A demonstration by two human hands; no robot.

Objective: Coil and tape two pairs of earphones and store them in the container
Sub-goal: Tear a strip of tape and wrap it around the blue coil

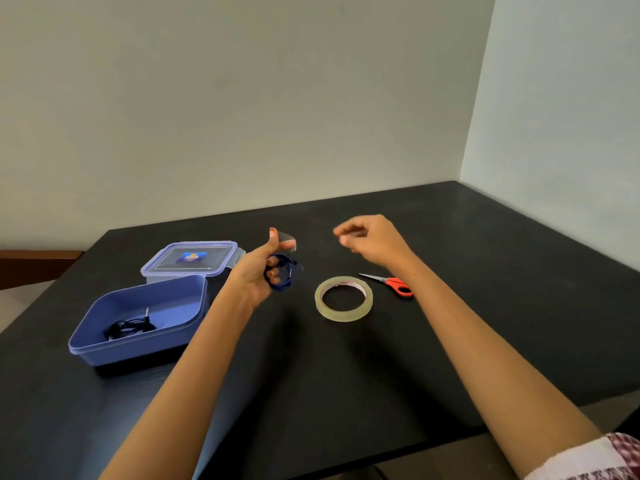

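Blue earphones [282,271] sit coiled in the left hand [258,271], fingers curled through the loop and a clear tape strip [287,239] hanging off the raised thumb. The right hand [372,242] hovers alongside, curled and blurred, its hold unclear. The tape roll [343,315] and scissors [398,285] lie to the right. To the left, the container [138,348] holds black earphones [128,329].

The left hand [258,268] grips coiled blue earphones [285,273], clear tape [287,239] stuck to its raised thumb. The right hand [374,242] hovers apart, fingers curled. Black earphones [128,328] lie in the blue container [104,348]; its lid [190,259], a tape roll [343,299] and red scissors [391,282] rest on the table [346,375].
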